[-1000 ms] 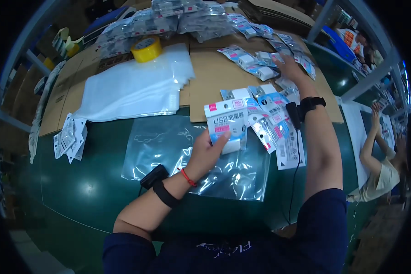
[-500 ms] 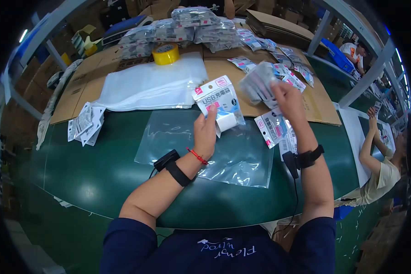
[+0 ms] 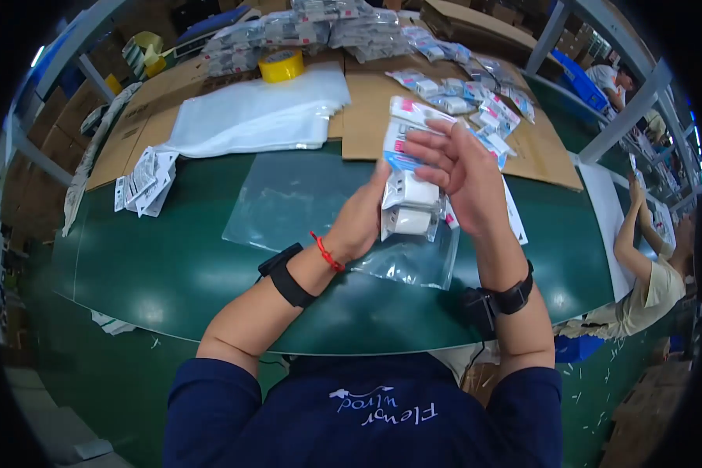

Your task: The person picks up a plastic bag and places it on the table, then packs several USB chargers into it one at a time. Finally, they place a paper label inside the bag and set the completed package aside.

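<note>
Two or more bagged chargers (image 3: 410, 192), white blocks under printed cards in clear pouches, stand together in front of me. My left hand (image 3: 360, 217) grips them along their left side, thumb up against the pouches. My right hand (image 3: 469, 175) is open beside them, its fingers stretched across their right side; whether it presses on them I cannot tell. Below both hands a large clear plastic bag (image 3: 281, 195) lies flat on the green table (image 3: 156, 265). Beyond my right hand, several more charger packs (image 3: 487, 113) are scattered on a cardboard sheet (image 3: 366, 129).
At the left lie a stack of clear bags (image 3: 249, 117), a yellow tape roll (image 3: 281, 66) and loose printed cards (image 3: 147, 183). Filled bags (image 3: 296, 35) are piled at the far side. Metal posts (image 3: 632, 117) flank the table. A co-worker (image 3: 651, 288) sits at the right.
My right hand has come left from the scattered packs to the ones in my left hand and has opened. At least two packs now stand together in the left hand.
</note>
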`<state>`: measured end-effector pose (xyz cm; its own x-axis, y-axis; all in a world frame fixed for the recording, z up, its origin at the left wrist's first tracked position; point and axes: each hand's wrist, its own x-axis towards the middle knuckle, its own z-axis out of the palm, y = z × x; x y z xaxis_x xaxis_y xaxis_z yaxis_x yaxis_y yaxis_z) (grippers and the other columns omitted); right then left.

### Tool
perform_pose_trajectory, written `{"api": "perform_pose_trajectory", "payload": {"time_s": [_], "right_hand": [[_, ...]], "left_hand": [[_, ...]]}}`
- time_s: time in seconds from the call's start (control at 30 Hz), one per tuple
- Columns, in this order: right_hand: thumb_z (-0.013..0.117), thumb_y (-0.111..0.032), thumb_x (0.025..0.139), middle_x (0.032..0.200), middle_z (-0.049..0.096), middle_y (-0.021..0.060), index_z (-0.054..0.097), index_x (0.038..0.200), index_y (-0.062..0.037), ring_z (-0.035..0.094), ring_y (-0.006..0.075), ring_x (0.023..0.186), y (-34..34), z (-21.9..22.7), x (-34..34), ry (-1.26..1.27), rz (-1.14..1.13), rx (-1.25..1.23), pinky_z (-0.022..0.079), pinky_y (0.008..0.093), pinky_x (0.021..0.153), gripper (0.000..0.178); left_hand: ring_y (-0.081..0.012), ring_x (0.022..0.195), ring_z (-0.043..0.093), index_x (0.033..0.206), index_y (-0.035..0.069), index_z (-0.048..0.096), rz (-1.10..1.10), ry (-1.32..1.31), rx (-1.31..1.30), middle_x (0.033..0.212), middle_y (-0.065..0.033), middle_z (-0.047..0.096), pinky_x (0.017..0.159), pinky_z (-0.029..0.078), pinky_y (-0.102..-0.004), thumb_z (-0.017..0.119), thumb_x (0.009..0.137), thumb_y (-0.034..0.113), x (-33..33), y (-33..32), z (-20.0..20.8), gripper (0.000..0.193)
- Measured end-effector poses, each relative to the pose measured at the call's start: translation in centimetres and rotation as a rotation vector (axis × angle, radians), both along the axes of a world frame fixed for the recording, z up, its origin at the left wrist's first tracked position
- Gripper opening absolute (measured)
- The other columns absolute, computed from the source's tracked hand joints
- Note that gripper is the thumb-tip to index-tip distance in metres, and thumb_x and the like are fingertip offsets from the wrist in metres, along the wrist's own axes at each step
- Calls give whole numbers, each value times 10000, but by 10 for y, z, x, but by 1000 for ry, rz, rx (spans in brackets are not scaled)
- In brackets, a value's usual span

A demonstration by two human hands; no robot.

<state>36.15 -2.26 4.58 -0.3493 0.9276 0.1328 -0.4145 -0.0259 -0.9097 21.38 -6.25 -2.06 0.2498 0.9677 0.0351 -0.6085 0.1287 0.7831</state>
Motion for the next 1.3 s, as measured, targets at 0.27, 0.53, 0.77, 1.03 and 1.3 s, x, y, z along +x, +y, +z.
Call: {"api": "perform_pose_trajectory", "payload": {"time_s": [0.27,0.53,0.77,1.03,1.3], "right_hand": [[478,-239,962,1288,482,200,396,1302,26,507,253,1169,-3,-52,-3,-1,-212,430,397,350,1005,439],[547,-185,928,1186,581,119,489,1239,27,560,173,1058,14,-49,22,-200,-151,-66,435,325,910,381],[546,-102,911,1051,654,82,590,1135,14,607,139,944,2,-59,18,-183,-113,106,468,335,856,256],[480,107,716,1158,624,117,623,1117,-54,561,290,1137,-10,-50,8,-519,38,1128,380,416,1040,455],[528,5,756,1127,631,107,632,1086,-82,589,291,1057,-14,-31,26,-781,124,999,426,414,966,356]], "left_hand": [[-145,1030,587,1232,8,495,-20,164,41,1147,-76,595,876,483,-300,604,901,181,5,2,-14,389],[-155,1034,583,1242,4,481,0,119,2,1164,-79,583,887,480,-310,634,875,146,-8,1,-12,423],[-180,1057,576,1268,7,454,291,395,161,1200,-104,560,898,479,-342,620,897,230,-5,12,-30,463],[-288,1064,582,1314,12,404,-273,-371,-347,1197,-168,550,907,490,-408,513,941,318,-47,15,31,494],[-291,1065,580,1316,23,395,-74,-140,-260,1217,-172,536,918,491,-403,444,865,75,-43,25,-11,457]]}}
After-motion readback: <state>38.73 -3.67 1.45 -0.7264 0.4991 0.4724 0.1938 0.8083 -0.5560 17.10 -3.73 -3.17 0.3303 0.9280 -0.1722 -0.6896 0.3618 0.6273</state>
